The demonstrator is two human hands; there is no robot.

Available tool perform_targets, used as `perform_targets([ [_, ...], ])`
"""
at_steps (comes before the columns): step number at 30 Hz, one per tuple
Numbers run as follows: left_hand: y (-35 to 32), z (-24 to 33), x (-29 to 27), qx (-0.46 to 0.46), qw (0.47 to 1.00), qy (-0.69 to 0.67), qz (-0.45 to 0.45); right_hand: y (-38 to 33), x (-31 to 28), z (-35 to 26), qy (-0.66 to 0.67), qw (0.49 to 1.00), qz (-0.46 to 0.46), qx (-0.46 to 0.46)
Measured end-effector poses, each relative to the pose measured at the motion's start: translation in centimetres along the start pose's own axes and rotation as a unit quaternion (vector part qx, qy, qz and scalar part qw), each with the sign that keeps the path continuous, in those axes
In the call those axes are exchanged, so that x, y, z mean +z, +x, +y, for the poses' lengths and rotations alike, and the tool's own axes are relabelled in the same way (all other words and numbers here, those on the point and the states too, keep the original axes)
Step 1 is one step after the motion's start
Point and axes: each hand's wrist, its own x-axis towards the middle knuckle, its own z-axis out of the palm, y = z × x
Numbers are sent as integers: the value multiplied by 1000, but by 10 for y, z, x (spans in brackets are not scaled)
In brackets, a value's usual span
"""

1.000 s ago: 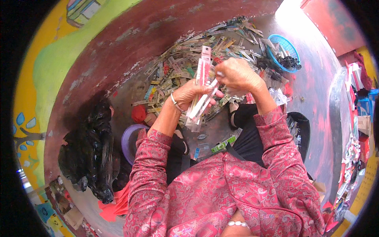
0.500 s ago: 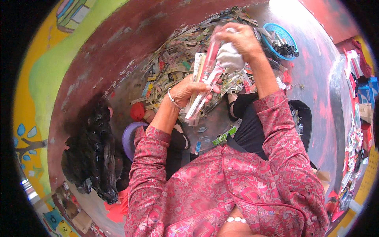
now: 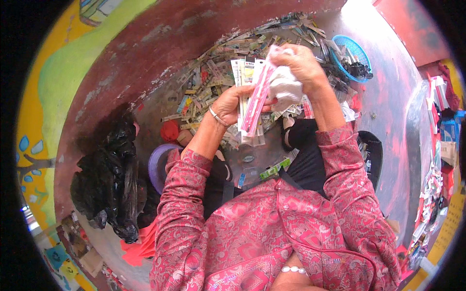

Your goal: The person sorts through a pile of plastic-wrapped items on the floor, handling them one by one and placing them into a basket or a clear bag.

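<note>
a seated person in a red patterned jacket holds a pink-and-white slim packet (image 3: 258, 99) aslant above a floor pile of slim packets (image 3: 208, 89). the right hand (image 3: 300, 67) pinches the packet's upper end, with a bunched white cloth (image 3: 286, 86) gathered beneath the fingers. the left hand (image 3: 231, 103), a pale bracelet (image 3: 218, 117) at its wrist, grips a fanned bundle of slim packets (image 3: 247, 72) between thumb and fingers; the pink-and-white one lies across its front, and whether the left fingers touch it cannot be told. good handling here seems to call for a firm pinch near the top, a light, even pressure of the cloth along the length, and a steady left thumb so the loose bundle does not splay. keeping the thin packet straight would probably spare it a crease, and the cloth's slack is best held clear of the bundle's edges. a green packet (image 3: 275, 168) lies near the lap; a blue basket (image 3: 357, 47) stands beyond the right hand.
</note>
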Motion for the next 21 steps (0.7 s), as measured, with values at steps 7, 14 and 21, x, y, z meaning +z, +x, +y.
perform_targets([
  [7, -10, -1, 17, 53, 992, 114, -2, 1, 6, 4, -244, 968, 7, -55],
  [14, -1, -1, 11, 69, 986, 151, 23, 0, 5, -19, -66, 950, 220, -210],
  [21, -21, -8, 13, 107, 966, 236, -10, -14, 53, 13, -417, 758, 2, -502],
])
